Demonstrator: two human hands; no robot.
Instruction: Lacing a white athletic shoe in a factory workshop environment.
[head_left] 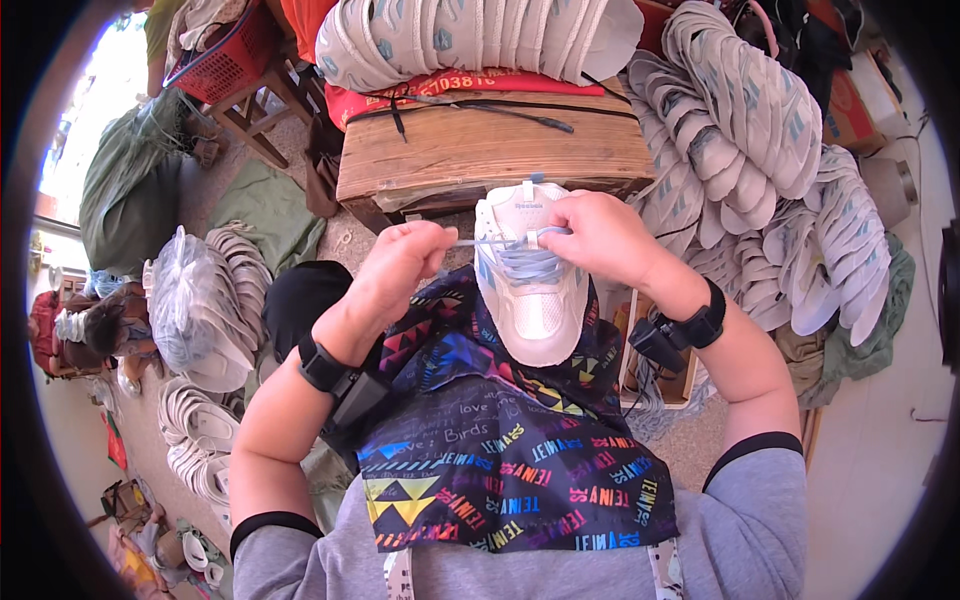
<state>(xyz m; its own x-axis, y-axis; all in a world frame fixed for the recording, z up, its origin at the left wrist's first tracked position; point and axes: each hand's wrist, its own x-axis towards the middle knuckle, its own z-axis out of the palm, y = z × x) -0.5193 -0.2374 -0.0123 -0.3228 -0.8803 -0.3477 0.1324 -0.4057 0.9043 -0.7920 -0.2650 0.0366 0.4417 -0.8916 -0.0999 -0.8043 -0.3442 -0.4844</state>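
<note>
A white shoe upper with pale blue side patches lies over my lap, toe toward me and tongue away. Pale blue shoelace crosses its front in several rows. At the left, the fingers of my left hand are pinched on a lace end stretched taut from the upper. My right hand is closed at the upper's right edge near the top eyelets, with a bit of lace between thumb and finger. Its fingertips partly cover the eyelets there.
A wooden bench stands just ahead, bearing a row of stacked uppers on red cloth. More uppers are heaped at the right. Plastic-wrapped uppers sit on the left floor. A red basket rests on a stool. A patterned apron covers my lap.
</note>
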